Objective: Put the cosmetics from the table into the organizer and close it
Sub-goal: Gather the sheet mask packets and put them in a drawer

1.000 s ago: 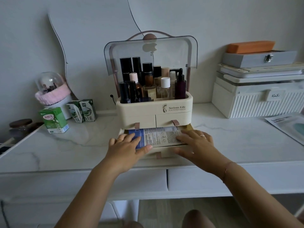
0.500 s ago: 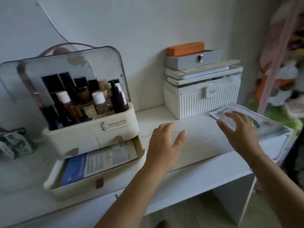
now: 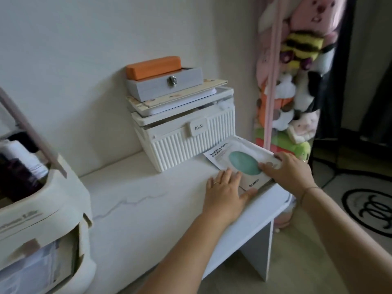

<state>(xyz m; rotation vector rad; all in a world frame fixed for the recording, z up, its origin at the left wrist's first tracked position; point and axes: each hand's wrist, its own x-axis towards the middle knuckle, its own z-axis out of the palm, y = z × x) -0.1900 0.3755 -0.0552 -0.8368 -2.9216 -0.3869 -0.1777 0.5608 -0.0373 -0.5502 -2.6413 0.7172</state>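
A white sheet-mask packet (image 3: 237, 159) with a teal oval lies flat at the right end of the white table (image 3: 135, 200). My right hand (image 3: 288, 171) rests on its right edge, thumb on top and fingers curled around the far side. My left hand (image 3: 226, 193) lies flat, fingers spread, touching the packet's left edge. The cream organizer (image 3: 42, 204) stands at the far left, blurred, with bottles in its top tray, its lid raised and its bottom drawer pulled out with packets inside.
A white ribbed storage box (image 3: 191, 143) stands against the wall just behind the packet, stacked with a flat tray, a grey latched box (image 3: 165, 83) and an orange case (image 3: 153, 66). Plush toys (image 3: 294, 81) hang right of the table's end. A rug lies on the floor.
The view swung right, away from the organizer. Both hands left the open drawer and moved across the table to the sheet-mask packet, where they now touch it.
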